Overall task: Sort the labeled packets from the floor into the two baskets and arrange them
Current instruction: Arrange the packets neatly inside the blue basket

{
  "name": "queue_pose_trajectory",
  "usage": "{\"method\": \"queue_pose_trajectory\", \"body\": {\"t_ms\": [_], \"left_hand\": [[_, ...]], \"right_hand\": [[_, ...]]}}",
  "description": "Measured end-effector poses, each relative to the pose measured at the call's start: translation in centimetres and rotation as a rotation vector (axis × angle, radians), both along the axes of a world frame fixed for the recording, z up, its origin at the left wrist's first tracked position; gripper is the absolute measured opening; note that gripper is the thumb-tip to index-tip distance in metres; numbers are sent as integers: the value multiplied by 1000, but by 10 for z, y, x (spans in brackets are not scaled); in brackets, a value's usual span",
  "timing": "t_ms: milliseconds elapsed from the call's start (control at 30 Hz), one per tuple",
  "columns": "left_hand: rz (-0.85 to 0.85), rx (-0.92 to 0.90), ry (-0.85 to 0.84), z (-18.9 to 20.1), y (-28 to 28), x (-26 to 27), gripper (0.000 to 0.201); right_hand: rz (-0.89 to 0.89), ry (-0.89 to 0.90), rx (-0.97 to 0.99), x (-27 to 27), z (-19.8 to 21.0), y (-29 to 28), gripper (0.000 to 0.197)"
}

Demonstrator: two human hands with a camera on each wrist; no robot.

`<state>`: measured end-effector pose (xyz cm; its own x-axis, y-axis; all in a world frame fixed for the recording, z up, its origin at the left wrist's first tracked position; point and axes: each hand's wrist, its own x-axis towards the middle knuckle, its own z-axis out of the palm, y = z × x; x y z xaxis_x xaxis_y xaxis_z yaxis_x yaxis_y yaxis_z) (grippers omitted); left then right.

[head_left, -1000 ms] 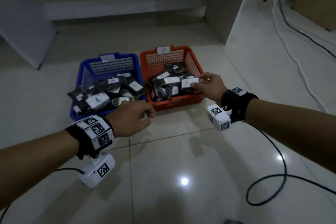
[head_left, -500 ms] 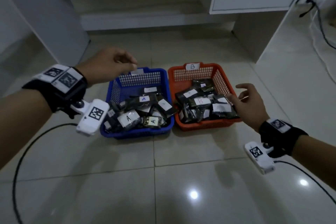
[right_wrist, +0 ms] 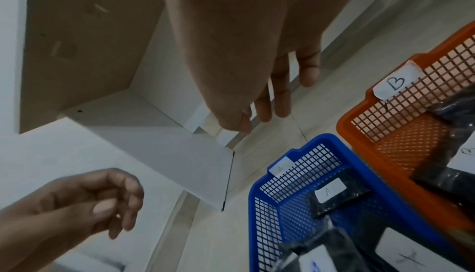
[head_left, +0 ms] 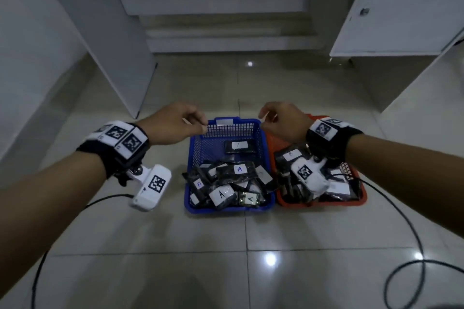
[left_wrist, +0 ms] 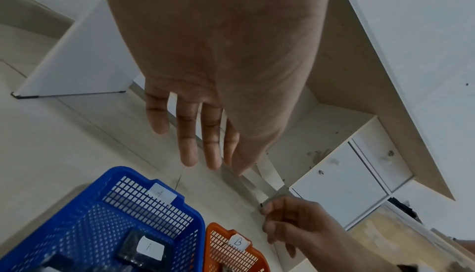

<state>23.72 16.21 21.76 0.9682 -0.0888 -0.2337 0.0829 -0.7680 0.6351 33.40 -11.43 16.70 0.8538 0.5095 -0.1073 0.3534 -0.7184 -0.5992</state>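
Note:
The blue basket [head_left: 226, 208] marked A holds several black packets [head_left: 238, 169] with white A labels; one packet [head_left: 238, 146] lies alone near its far wall. To its right, the orange basket [head_left: 321, 202] marked B holds more black packets [head_left: 288, 157], partly hidden by my right wrist camera. My left hand [head_left: 198, 125] hovers over the blue basket's far left corner, fingers relaxed, holding nothing. My right hand [head_left: 267, 118] hovers over the far edge between the baskets, also holding nothing. In the left wrist view the left fingers [left_wrist: 189, 154] hang straight above the blue basket [left_wrist: 144, 181].
The baskets stand on a glossy tiled floor [head_left: 226, 271]. White cabinet panels rise at the left [head_left: 113, 45] and right [head_left: 401, 7], with a low step [head_left: 226, 42] behind. Black cables loop on the floor at the right [head_left: 406, 271] and left [head_left: 40, 258].
My right hand let go of a packet in the orange basket and rose to the baskets' far edge. My left hand lifted and moved forward over the blue basket's far corner.

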Motion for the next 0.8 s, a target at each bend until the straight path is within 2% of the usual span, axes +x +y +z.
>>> {"method": "queue_pose_trajectory", "body": {"t_ms": [133,233,367,500,633,733,800], "left_hand": [[-39,-15,37,14,6,11,8],[-35,-19,69,20,6,33,10],[-41,34,109,17,2,70,10],[-111,73,196,-3,4,106,12],[-187,90,235,-34,14,134,13],[-246,71,250,-66,20,146,11],[-291,81,246,-88,21,148,12]], "right_hand": [[9,71,-93,23,7,22,10],[42,126,-100,40,5,37,12],[188,192,-160,65,-11,61,14],[427,295,-262,85,-40,74,17],[659,320,-314,94,-67,80,23],[727,349,-353,96,-76,80,18],[711,393,-365,87,-77,79,24]]}}
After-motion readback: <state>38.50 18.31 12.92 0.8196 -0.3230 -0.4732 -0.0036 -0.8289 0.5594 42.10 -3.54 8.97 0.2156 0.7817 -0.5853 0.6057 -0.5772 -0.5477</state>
